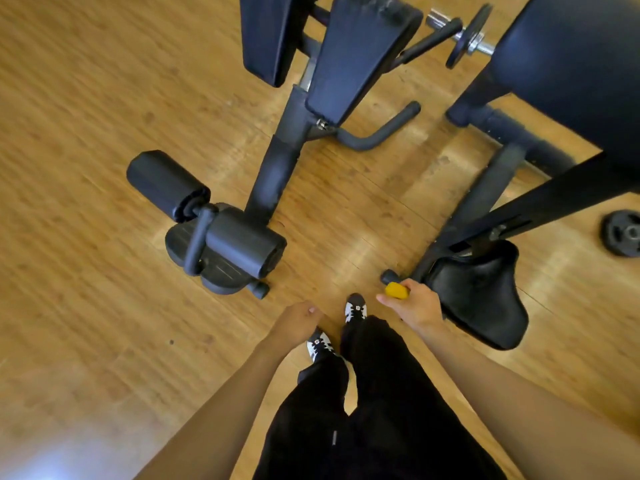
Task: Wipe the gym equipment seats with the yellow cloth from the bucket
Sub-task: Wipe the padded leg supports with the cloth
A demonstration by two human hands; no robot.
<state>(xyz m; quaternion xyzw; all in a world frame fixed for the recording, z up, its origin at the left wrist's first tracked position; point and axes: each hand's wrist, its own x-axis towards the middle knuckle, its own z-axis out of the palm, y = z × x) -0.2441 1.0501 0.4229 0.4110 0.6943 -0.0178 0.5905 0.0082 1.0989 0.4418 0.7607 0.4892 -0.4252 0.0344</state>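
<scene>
My right hand (417,304) grips the bunched yellow cloth (396,291), of which only a small wad shows past my fingers. It hovers just left of a black saddle-shaped seat (481,296) on the machine at the right. My left hand (298,320) hangs over the floor with fingers loosely curled and holds nothing. A black bench with a tapered seat pad (360,53) and a back pad (268,36) stands ahead at the top centre. No bucket is in view.
The bench's foam leg rollers (168,183) and foot plate (214,261) sit at the centre left on the wooden floor (86,271). A large black pad (581,74) fills the top right. A loaded barbell end (467,36) and a loose weight plate (623,233) lie at the right.
</scene>
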